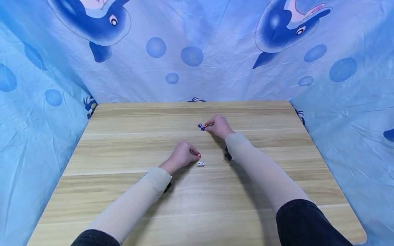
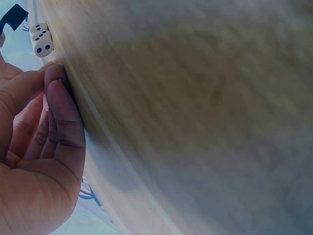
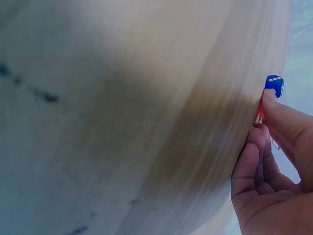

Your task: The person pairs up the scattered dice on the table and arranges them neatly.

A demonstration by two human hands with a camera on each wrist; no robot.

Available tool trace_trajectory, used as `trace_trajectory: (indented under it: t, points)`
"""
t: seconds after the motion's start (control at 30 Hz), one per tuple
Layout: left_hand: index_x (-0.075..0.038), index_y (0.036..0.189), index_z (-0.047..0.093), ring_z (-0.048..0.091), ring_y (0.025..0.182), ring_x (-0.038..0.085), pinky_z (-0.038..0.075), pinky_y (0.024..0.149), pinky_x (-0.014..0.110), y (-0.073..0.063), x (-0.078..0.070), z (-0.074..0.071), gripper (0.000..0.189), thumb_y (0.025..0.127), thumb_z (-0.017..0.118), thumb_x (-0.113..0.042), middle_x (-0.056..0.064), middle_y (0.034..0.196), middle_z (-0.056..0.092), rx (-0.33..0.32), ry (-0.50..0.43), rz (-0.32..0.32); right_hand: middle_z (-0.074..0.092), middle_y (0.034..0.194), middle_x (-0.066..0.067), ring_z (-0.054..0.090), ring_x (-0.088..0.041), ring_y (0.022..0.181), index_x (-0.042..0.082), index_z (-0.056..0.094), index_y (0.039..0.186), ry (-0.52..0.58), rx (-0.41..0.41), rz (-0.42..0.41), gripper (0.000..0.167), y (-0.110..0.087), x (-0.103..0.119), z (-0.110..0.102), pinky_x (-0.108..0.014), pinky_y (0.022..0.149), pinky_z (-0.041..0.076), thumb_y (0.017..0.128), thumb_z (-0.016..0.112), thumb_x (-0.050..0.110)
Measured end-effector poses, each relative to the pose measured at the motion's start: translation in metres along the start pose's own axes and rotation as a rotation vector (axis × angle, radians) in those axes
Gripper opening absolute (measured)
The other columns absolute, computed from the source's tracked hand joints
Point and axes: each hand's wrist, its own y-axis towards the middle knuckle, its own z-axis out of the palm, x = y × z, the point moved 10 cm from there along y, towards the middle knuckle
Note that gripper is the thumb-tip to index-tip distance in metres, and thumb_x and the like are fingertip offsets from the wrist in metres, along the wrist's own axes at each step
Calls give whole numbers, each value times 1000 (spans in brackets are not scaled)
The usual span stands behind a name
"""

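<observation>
My left hand (image 1: 183,155) pinches a red die (image 1: 198,155) between thumb and fingertips, low over the middle of the table. Just nearer to me, two white dice (image 1: 200,164) sit side by side; the left wrist view shows white dice (image 2: 42,43) beyond the fingertips, with the red die hidden. Farther back, my right hand (image 1: 220,126) grips another red die (image 1: 206,126), of which only a sliver shows in the right wrist view. Two blue dice (image 1: 202,128) lie left of those fingertips, the nearer one very close to them.
The wooden table (image 1: 215,212) has rounded corners. Blue sheeting (image 1: 191,82) printed with dolphins and bubbles hangs behind it and along both sides. A small black device (image 1: 227,154) is strapped beneath the right wrist.
</observation>
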Motion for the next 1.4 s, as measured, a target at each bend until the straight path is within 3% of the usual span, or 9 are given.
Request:
trace_trajectory:
  t: [0.53, 0.87, 1.17, 1.4]
  points:
    - [-4, 94, 79, 66, 54, 18, 52, 52, 25, 3, -2, 1, 12, 82, 83, -2, 1, 83, 74, -5, 15, 8, 76, 103, -1, 65, -21, 103, 12, 81, 102, 14, 5, -53, 19, -10, -2, -1, -38, 98, 47, 86, 85, 21]
    - [-5, 92, 79, 66, 55, 19, 53, 52, 26, 2, 0, 0, 11, 82, 83, -1, -1, 78, 72, -6, 9, -16, 75, 106, 3, 64, -18, 105, 16, 81, 101, 46, 60, -49, 18, -35, -3, 6, -38, 100, 46, 86, 85, 25]
    - [-6, 92, 79, 65, 54, 17, 52, 51, 25, 1, -1, 1, 11, 82, 82, -2, 0, 80, 73, -1, 19, -20, 76, 96, 7, 67, -14, 101, 15, 82, 100, 81, 107, -98, 15, -61, 7, 18, -34, 94, 51, 87, 84, 23]
    - [-6, 91, 79, 64, 53, 17, 52, 51, 25, 1, -2, 2, 10, 82, 82, -1, 0, 80, 72, 0, 17, -21, 75, 97, 9, 67, -11, 100, 18, 82, 101, 79, 115, -108, 17, -76, 7, 26, -34, 96, 50, 86, 85, 25]
